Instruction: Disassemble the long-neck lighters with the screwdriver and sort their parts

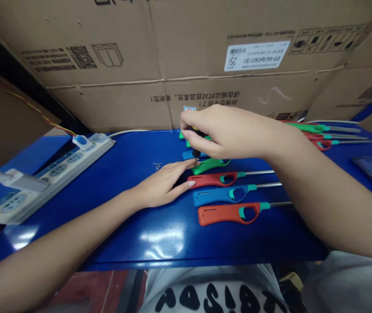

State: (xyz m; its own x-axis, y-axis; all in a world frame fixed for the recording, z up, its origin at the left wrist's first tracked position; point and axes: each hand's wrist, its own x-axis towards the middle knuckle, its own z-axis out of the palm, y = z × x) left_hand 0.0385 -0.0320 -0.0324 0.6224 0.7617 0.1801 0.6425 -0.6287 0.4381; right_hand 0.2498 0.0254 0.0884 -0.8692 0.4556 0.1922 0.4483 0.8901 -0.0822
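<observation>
My right hand (205, 130) is closed around a small screwdriver (196, 153), held upright. Its handle is mostly covered by the fingers, and its shaft points down at the rear end of a green gas lighter (212, 164). Stretched out flat, my left hand (163, 182) has its index fingertip beside the screwdriver's tip and its thumb on the end of a red lighter (217, 179). Nearer to me lie a blue lighter (214, 196) and an orange-red lighter (220, 214). More lighters lie beyond, partly hidden by my right hand. Several small screws (157, 166) sit left of the row.
A white power strip (58, 169) with a charger (24, 180) and a plug (82, 142) runs along the left. Large cardboard boxes (117, 100) stand behind the blue table (114, 243). More lighters (323, 134) are at the back right, near a dark flat device (371, 176).
</observation>
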